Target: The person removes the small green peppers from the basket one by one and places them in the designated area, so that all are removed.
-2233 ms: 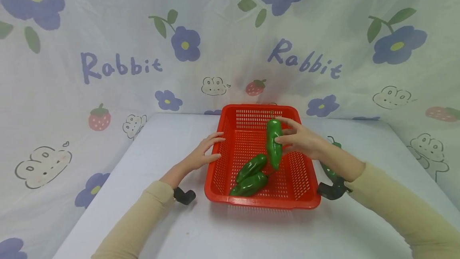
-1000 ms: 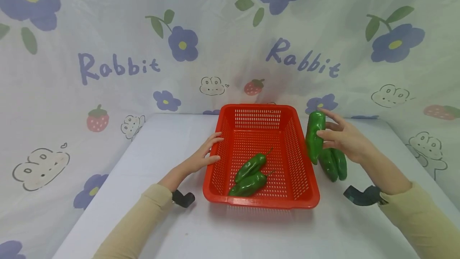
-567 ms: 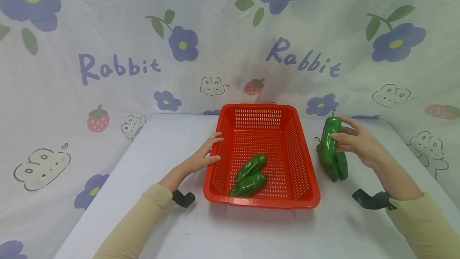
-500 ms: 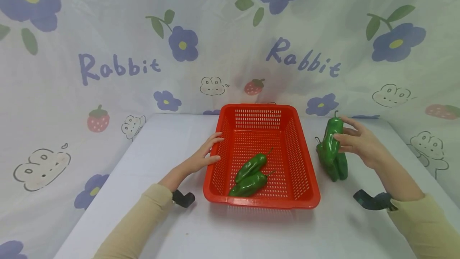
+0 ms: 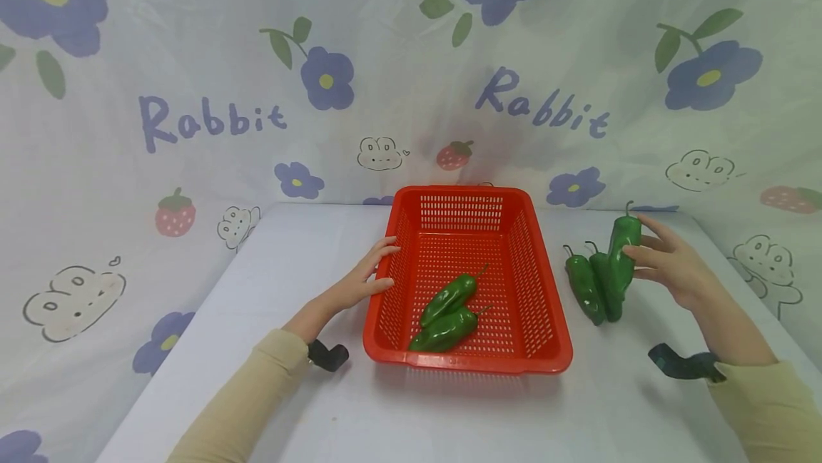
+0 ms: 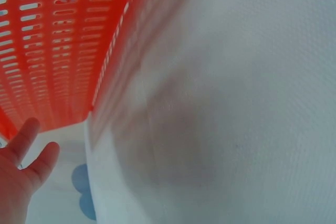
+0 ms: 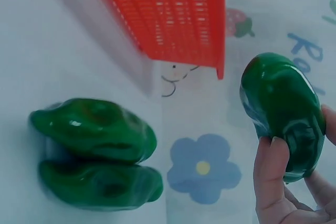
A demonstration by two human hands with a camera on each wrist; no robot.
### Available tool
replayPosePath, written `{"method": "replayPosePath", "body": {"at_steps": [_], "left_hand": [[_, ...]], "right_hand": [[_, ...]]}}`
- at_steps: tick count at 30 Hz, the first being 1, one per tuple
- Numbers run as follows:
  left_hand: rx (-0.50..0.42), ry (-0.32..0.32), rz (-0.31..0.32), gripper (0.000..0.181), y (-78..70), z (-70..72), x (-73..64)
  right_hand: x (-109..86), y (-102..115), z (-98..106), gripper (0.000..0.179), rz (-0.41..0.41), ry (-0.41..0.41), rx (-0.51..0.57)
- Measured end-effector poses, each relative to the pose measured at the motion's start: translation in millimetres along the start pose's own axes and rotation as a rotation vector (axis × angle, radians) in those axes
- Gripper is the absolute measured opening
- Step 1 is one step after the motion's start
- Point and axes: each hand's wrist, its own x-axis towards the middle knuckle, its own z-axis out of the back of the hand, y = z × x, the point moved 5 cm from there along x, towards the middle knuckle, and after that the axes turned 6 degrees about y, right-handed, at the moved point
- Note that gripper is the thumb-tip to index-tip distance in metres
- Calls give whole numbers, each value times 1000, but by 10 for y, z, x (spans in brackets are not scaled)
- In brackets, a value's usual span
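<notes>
Right hand (image 5: 674, 265) grips a green pepper (image 5: 621, 256) between thumb and fingers; 2.2 s earlier this pepper hangs over the red basket (image 5: 469, 362), now it is outside, at 3 o'clock from it, on the far side of two loose peppers (image 5: 586, 292) on the white table (image 5: 308, 413); at 0.5 s earlier it hides part of that pair, now both their stems show; right wrist view gives a gap between held pepper and pair; left hand (image 5: 359, 279) unchanged, fingers extended at the basket's 9 o'clock rim, contact pressure cannot be told; two basket peppers (image 5: 444, 329) unmoved, towards 6 o'clock inside; writing: "Rabbit", purple, twice on the backdrop (image 5: 398, 92), at 10 and 1 o'clock from the basket.
</notes>
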Motion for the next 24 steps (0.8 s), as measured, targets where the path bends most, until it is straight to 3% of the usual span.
{"method": "replayPosePath", "body": {"at_steps": [8,16,24], "left_hand": [[1,5,21,61,-10,-6,5],[-5,22,32,62,-354,1,-54],[-11,17,32,61,-386,-2,-64]], "right_hand": [[-37,-145,92,80,-9,7,54],[-18,-278,140,79,-56,-1,-17],[-4,-435,172,83,-148,-13,-63]]}}
